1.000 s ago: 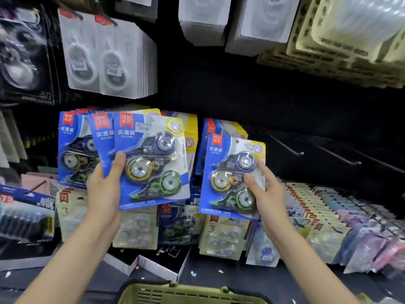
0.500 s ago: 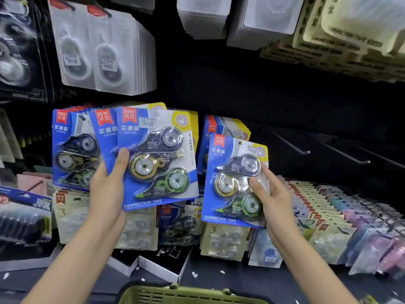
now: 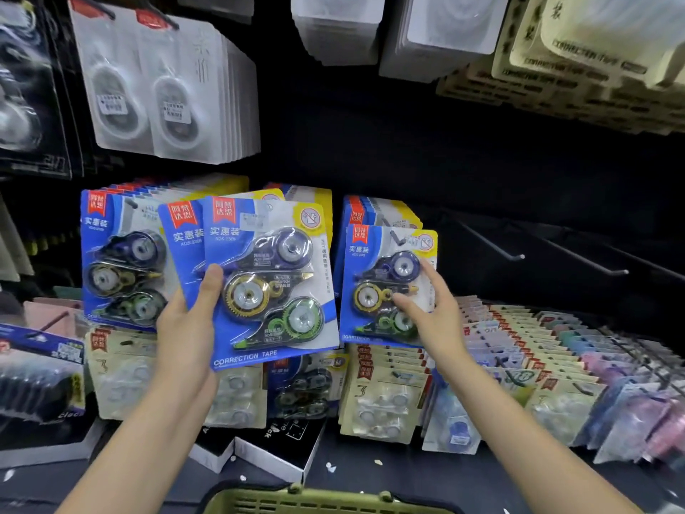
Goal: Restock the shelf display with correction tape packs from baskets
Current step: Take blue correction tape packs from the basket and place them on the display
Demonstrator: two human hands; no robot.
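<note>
Nearest, at bottom edge: rim of green basket (image 3: 326,504). Above it, left hand (image 3: 187,335) gripping two blue correction tape packs (image 3: 267,280), thumb curled over the front one, printed "CORRECTION TAPE". Right hand (image 3: 433,309) flat against hung pack (image 3: 385,287) on right hook, fingers (image 3: 404,302) straight and spread. Further left, another hung stack (image 3: 122,254). Far right, bare hooks (image 3: 493,243) with open room.

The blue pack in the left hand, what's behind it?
Behind the front blue pack that the left hand holds, a second matching pack peeks out at its left. More hanging packs show above; whatever lies directly behind is covered.
</note>
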